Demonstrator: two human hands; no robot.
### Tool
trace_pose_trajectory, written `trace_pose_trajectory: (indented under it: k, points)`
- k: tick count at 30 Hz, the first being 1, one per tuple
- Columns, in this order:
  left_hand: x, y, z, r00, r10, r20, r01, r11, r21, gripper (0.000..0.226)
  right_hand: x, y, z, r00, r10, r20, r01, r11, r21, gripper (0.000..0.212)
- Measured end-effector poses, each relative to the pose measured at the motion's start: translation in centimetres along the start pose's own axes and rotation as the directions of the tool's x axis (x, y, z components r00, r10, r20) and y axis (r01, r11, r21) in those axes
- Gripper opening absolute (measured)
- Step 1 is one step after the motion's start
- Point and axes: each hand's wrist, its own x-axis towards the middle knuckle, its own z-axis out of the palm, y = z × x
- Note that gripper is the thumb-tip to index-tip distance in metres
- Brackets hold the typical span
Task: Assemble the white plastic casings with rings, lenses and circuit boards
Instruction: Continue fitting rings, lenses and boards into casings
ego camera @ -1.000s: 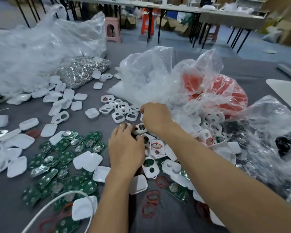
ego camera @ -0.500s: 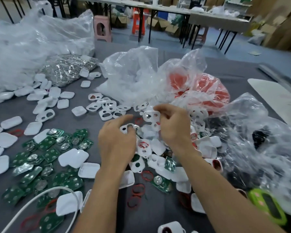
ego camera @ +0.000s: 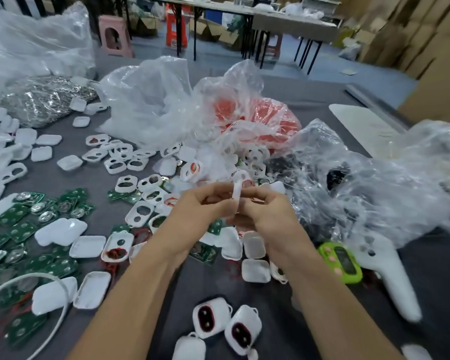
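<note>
While both forearms come in from the bottom edge, the left hand (ego camera: pixel 192 211) and the right hand (ego camera: pixel 269 216) meet above the middle of the grey cloth-covered table (ego camera: pixel 205 284), and together they hold a thin white plastic casing piece (ego camera: pixel 236 197). This piece stands almost upright and shows only its narrow edge. The fingers of both hands are curled and pinch it from two sides, so neither hand is free. It is lifted off the table, above a loose heap of white oval casing frames with two openings (ego camera: pixel 140 215). To the left lie many green circuit boards with round silver cells (ego camera: pixel 21 226), and among them shallow white rectangular casing shells (ego camera: pixel 87 246). Near the bottom edge, between the forearms, two closed white casings with dark red windows (ego camera: pixel 211 317) lie side by side and touch each other. Behind the hands there is a crumpled clear plastic bag with red parts inside (ego camera: pixel 270 120). Just right of the right wrist lies a lime-green flat device with pink buttons (ego camera: pixel 340 263), and beside it a long white plastic handle (ego camera: pixel 390 279).
</note>
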Motion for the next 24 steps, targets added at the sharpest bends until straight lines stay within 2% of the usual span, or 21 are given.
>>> trace_pose_trajectory:
  k: [3, 5, 7, 8, 10, 12, 13, 15, 18, 20, 22, 24]
  points:
    - [0.1, -0.3, 0.5, 1.0, -0.016, -0.025, 0.015, 0.999, -0.036, 0.028, 0.2, -0.2, -2.0, 0.995, -0.05, -0.09, 0.032, 0.981, -0.193, 0.012]
    - [0.3, -0.4, 0.4, 0.995, -0.062, -0.073, 0.05, 0.987, -0.152, 0.021, 0.8, -1.0, -3.9, 0.984, -0.103, -0.146, 0.07, 0.974, -0.217, 0.019]
    - [0.4, -0.3, 0.2, 0.994, -0.087, -0.071, 0.066, 0.965, -0.255, 0.015, 2.6, -2.2, -6.4, 0.942, -0.224, -0.25, 0.118, 0.918, -0.38, 0.022]
    - [0.5, -0.2, 0.0, 0.993, -0.098, -0.059, 0.076, 0.949, -0.305, 0.014, 4.1, -2.6, -7.9, 0.903, -0.299, -0.309, 0.095, 0.84, -0.535, 0.023]
    - [0.6, 0.0, -0.4, 0.992, -0.123, -0.02, 0.104, 0.908, -0.406, 0.021, 6.8, -3.8, -11.1, 0.827, -0.38, -0.414, -0.133, 0.584, -0.801, 0.018]
    - [0.8, 0.0, -0.7, 0.991, -0.132, 0.029, 0.129, 0.863, -0.489, 0.029, 8.9, -4.2, -13.6, 0.846, -0.288, -0.448, -0.344, 0.347, -0.873, 0.006]
    - [0.8, 0.1, -0.8, 0.99, -0.134, 0.052, 0.142, 0.841, -0.522, 0.032, 9.6, -4.0, -14.1, 0.879, -0.217, -0.425, -0.37, 0.253, -0.894, 0.013]
    - [0.9, 0.0, -1.1, 0.986, -0.139, 0.096, 0.169, 0.81, -0.562, 0.036, 10.8, -3.5, -14.5, 0.956, -0.107, -0.274, -0.262, 0.112, -0.959, 0.03]
    - [1.1, -0.1, -1.1, 0.98, -0.147, 0.134, 0.197, 0.815, -0.545, 0.036, 11.5, -3.6, -13.5, 0.995, -0.017, -0.1, -0.097, 0.1, -0.99, 0.031]
    - [1.2, -0.2, -1.0, 0.978, -0.163, 0.128, 0.207, 0.821, -0.532, 0.036, 11.5, -3.8, -13.0, 0.999, 0.001, -0.035, -0.035, 0.049, -0.998, 0.032]
    - [1.1, -0.3, -1.0, 0.978, -0.177, 0.115, 0.211, 0.819, -0.534, 0.037, 11.2, -3.6, -12.9, 0.999, -0.023, -0.03, -0.03, 0.009, -1.0, 0.031]
    - [1.0, -0.4, -1.1, 0.977, -0.188, 0.103, 0.214, 0.819, -0.533, 0.038, 10.7, -3.6, -13.2, 0.99, -0.134, -0.048, -0.044, 0.032, -0.999, 0.03]
